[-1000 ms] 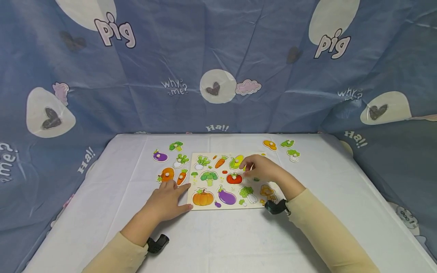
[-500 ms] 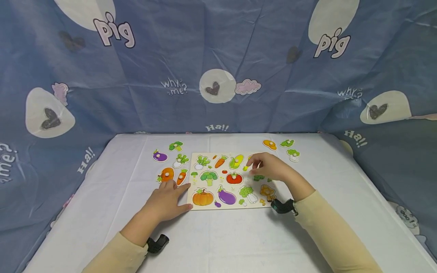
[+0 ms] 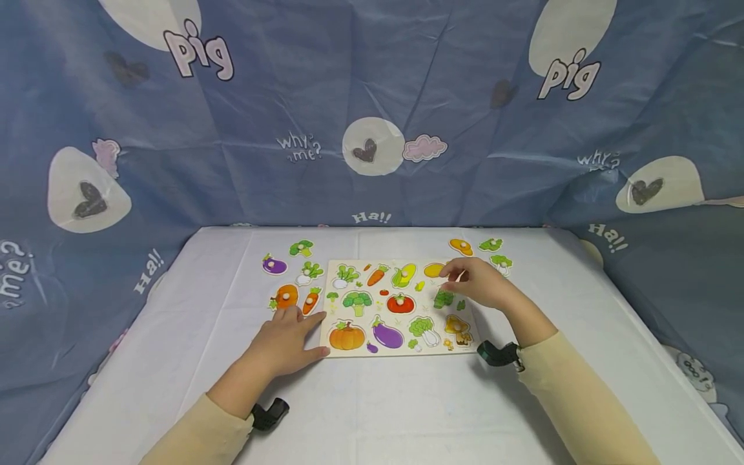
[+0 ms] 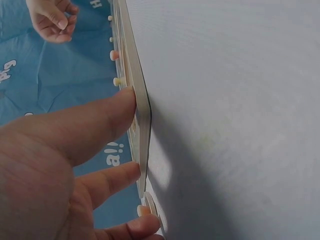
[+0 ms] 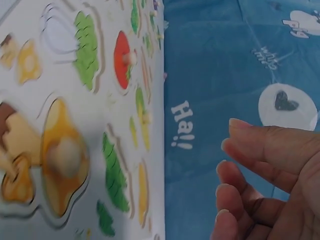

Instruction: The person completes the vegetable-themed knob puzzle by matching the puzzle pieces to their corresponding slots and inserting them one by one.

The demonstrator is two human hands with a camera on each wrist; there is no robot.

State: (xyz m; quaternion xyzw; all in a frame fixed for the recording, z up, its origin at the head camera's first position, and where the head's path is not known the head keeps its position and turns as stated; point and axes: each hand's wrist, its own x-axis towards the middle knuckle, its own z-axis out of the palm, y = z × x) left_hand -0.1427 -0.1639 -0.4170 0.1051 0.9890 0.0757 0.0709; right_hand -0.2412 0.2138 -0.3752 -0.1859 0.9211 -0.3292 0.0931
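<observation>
A pale wooden puzzle board [image 3: 427, 352] printed with vegetables lies flat on the table. My left hand [image 3: 281, 345] rests at its left side, the thumb and index fingertip touching the board's edge. Its other fingertips reach the loose pumpkin piece [image 3: 286, 297] and carrot piece [image 3: 311, 301]. Above the board's upper right part, my right hand [image 3: 479, 283] hovers with loosely bent fingers and nothing between them. Knobbed tomato [image 5: 122, 60], corn [image 3: 403, 276] and mushroom [image 5: 64, 160] pieces sit in the board. Near the right hand are the printed yellow oval [image 3: 433, 270] and green shape [image 3: 444, 298].
Left of the board lie loose broccoli [image 3: 301, 248], eggplant [image 3: 274, 265] and white-rooted radish [image 3: 310, 273] pieces. Beyond its upper right corner are a yellow-orange piece [image 3: 461, 247], a green piece [image 3: 491, 245] and a leafy cabbage piece [image 3: 501, 263]. A blue printed cloth [image 3: 372, 187] hangs behind the table.
My right hand has moved rightward, away from the corn piece, uncovering the printed yellow oval and green shape. The left hand has stayed at the board's edge.
</observation>
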